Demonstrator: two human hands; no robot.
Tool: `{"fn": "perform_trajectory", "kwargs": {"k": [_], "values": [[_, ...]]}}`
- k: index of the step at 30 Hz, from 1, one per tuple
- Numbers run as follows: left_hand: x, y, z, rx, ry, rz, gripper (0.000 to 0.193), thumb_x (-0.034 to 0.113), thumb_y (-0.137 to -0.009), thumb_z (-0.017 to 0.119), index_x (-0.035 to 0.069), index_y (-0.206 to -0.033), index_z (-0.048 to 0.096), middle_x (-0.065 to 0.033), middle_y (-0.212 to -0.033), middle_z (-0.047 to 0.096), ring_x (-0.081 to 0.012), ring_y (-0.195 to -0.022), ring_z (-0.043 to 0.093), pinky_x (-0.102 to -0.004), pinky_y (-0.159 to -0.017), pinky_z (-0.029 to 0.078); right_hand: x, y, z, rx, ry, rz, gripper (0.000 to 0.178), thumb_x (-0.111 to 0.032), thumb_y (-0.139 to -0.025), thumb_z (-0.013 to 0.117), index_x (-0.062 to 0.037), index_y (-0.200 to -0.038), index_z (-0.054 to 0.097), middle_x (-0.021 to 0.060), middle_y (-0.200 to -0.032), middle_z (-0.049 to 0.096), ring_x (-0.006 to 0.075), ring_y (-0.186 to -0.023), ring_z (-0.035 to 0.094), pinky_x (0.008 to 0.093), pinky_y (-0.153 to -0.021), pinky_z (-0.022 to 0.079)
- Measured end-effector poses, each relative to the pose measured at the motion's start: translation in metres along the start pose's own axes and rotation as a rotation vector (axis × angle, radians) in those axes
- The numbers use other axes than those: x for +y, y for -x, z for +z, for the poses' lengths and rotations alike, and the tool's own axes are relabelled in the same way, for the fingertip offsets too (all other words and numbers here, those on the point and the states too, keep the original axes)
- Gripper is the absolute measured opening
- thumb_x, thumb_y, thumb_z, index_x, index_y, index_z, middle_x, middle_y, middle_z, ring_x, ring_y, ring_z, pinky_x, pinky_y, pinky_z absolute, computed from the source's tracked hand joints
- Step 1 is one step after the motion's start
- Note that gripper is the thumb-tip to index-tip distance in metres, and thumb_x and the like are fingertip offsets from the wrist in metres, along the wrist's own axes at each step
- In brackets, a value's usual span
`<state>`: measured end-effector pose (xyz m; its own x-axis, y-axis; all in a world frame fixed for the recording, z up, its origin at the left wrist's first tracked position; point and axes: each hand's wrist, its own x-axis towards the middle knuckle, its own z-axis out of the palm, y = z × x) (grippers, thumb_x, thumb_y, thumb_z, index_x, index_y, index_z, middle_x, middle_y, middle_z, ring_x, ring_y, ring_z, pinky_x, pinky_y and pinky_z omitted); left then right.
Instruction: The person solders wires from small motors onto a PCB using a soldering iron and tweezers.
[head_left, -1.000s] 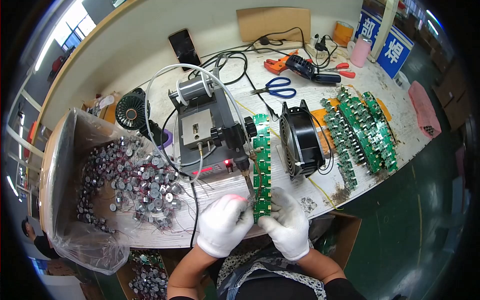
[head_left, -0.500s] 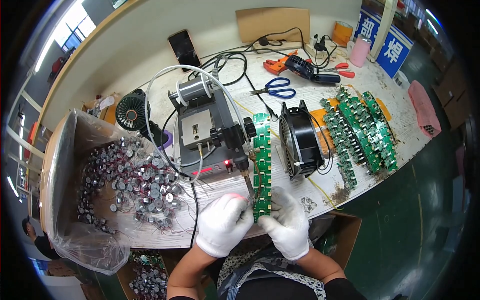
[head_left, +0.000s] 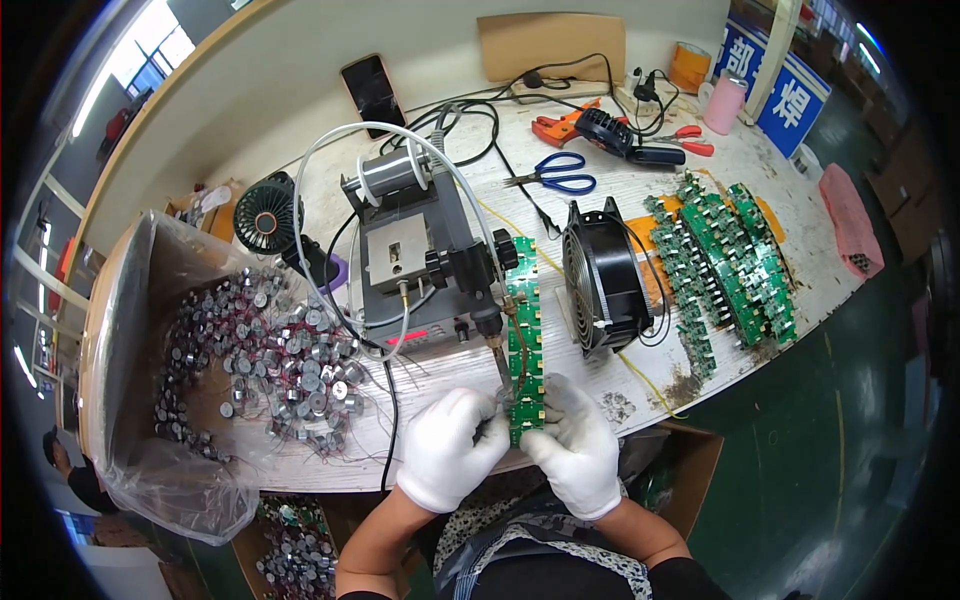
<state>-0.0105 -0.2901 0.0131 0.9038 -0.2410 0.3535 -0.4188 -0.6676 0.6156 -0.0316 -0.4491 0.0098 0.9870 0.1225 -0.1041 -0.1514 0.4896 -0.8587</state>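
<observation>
A long green circuit board strip [head_left: 525, 350] lies lengthwise under the soldering machine [head_left: 400, 290], its near end between my white-gloved hands. My right hand [head_left: 575, 448] is closed on the strip's right edge, thumb near its lower end. My left hand [head_left: 450, 445] is closed at the strip's left edge, fingertips pinched just below the soldering iron tip [head_left: 503, 370]. A small greyish bit shows at those fingertips, too hidden to name. Right of the strip stands a black cooling fan [head_left: 605, 280].
On the left, a plastic-lined box [head_left: 120, 370] holds many small wired motors [head_left: 315, 375], some spilling onto the bench. Finished-looking green boards [head_left: 735, 265] lie in rows at right. Blue-handled scissors [head_left: 565, 175], orange pliers [head_left: 560, 127], a phone [head_left: 372, 95] and cables lie at the back.
The board strip has slid slightly toward me. A red light on the soldering machine's front and a red glow on my left glove have gone. Both hands keep nearly the same pose.
</observation>
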Motion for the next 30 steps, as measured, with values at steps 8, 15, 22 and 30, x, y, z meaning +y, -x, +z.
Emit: {"fn": "perform_trajectory", "kwargs": {"k": [8, 15, 22, 30], "values": [[-0.001, 0.010, 0.002, -0.164, 0.355, -0.495, 0.014, 0.011, -0.082, 0.066, -0.001, -0.086, 0.060, -0.0167, -0.075, 0.063, -0.0298, -0.065, 0.063, -0.0359, -0.060, 0.050, 0.003, 0.003, 0.002, -0.001, -0.028, 0.028, 0.048, 0.013, -0.080, 0.050, 0.0056, -0.127, 0.045, 0.0105, -0.115, 0.059, 0.0110, -0.097, 0.059, 0.0209, -0.078, 0.049], [-0.003, 0.023, 0.006, -0.067, 0.205, -0.164, 0.010, 0.004, -0.079, 0.069, 0.002, -0.085, 0.061, -0.0144, -0.088, 0.066, -0.0314, -0.072, 0.062, -0.0351, -0.065, 0.051, 0.018, 0.013, -0.019, 0.146, 0.410, -0.029, 0.038, 0.008, -0.080, 0.057, 0.0062, -0.119, 0.056, 0.0114, -0.111, 0.060, 0.0142, -0.091, 0.061, 0.0224, -0.070, 0.049], [-0.015, 0.051, -0.051, 0.343, -0.181, 0.014, 0.024, -0.005, -0.068, 0.074, 0.003, -0.089, 0.065, -0.0144, -0.090, 0.064, -0.0265, -0.075, 0.063, -0.0351, -0.063, 0.053, 0.009, 0.008, -0.023, -0.009, 0.913, -0.357, 0.029, 0.006, -0.072, 0.061, 0.0004, -0.100, 0.067, 0.0144, -0.102, 0.058, 0.0214, -0.079, 0.059, 0.0289, -0.066, 0.048], [-0.054, 0.038, -0.088, 0.041, -0.752, 0.132, 0.023, 0.011, -0.070, 0.064, 0.013, -0.092, 0.072, -0.0036, -0.100, 0.060, -0.0229, -0.088, 0.057, -0.0352, -0.069, 0.046, 0.010, 0.008, -0.020, 0.007, 0.913, -0.361, 0.028, 0.006, -0.072, 0.061, 0.0006, -0.099, 0.067, 0.0145, -0.100, 0.059, 0.0224, -0.079, 0.059, 0.0296, -0.067, 0.048]]}}
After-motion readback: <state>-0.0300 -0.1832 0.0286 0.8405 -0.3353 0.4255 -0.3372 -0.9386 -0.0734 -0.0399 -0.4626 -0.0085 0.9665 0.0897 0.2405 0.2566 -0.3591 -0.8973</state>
